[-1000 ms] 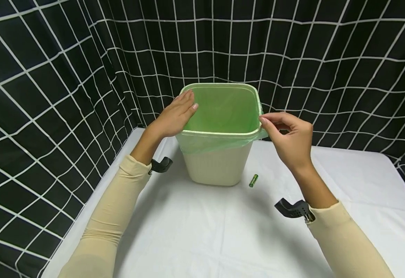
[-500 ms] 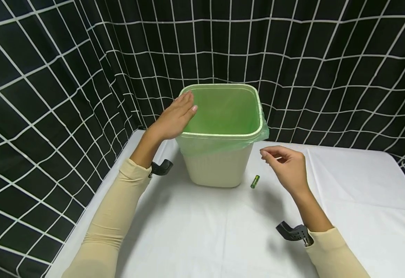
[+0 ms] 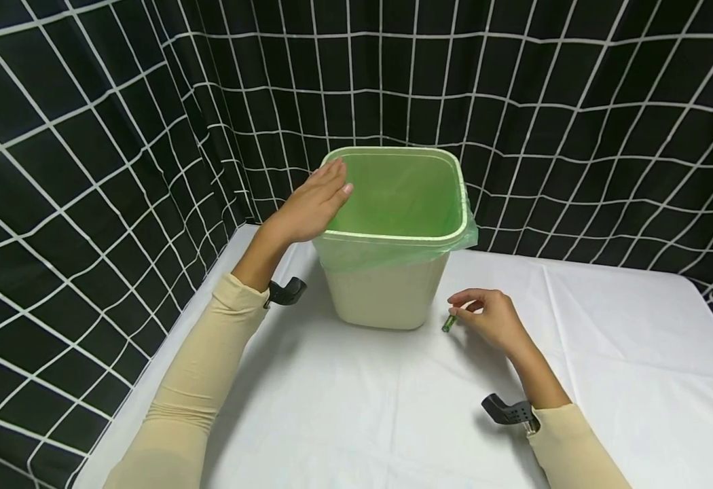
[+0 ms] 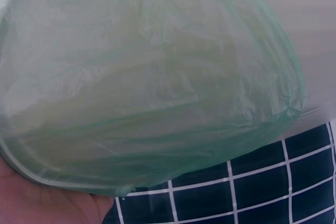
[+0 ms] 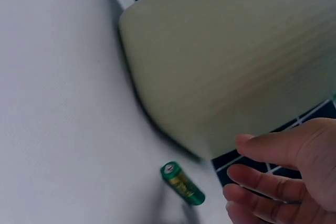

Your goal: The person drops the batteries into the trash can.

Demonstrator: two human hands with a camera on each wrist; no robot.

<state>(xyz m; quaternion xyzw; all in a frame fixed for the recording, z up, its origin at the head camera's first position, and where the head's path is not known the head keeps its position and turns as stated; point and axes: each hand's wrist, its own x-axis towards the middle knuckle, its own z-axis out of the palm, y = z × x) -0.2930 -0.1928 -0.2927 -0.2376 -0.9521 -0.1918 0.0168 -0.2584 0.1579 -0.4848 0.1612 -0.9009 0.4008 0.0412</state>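
Note:
A cream-coloured bin [image 3: 384, 292] stands upright on the table, lined with a thin green bag [image 3: 402, 190] folded over its rim. My left hand [image 3: 314, 204] rests flat on the bin's left rim, fingers extended. In the left wrist view the overhanging bag [image 4: 157, 87] fills most of the picture, beside part of the palm [image 4: 47, 198]. A small green battery [image 3: 448, 324] lies on the cloth right of the bin's base. Just above it is my right hand [image 3: 487, 318], thumb and fingers bent. The right wrist view shows a gap between the fingers and the battery [image 5: 182, 184].
White cloth [image 3: 344, 401] covers the table. Black curtains with white grid lines [image 3: 576, 122] enclose it at the back and left. A black wrist camera [image 3: 286, 291] sits at the left wrist, another black wrist camera [image 3: 506, 409] at the right.
My right hand has let go of the bag at the bin's right rim and come down to just above the battery. The left hand stays on the rim.

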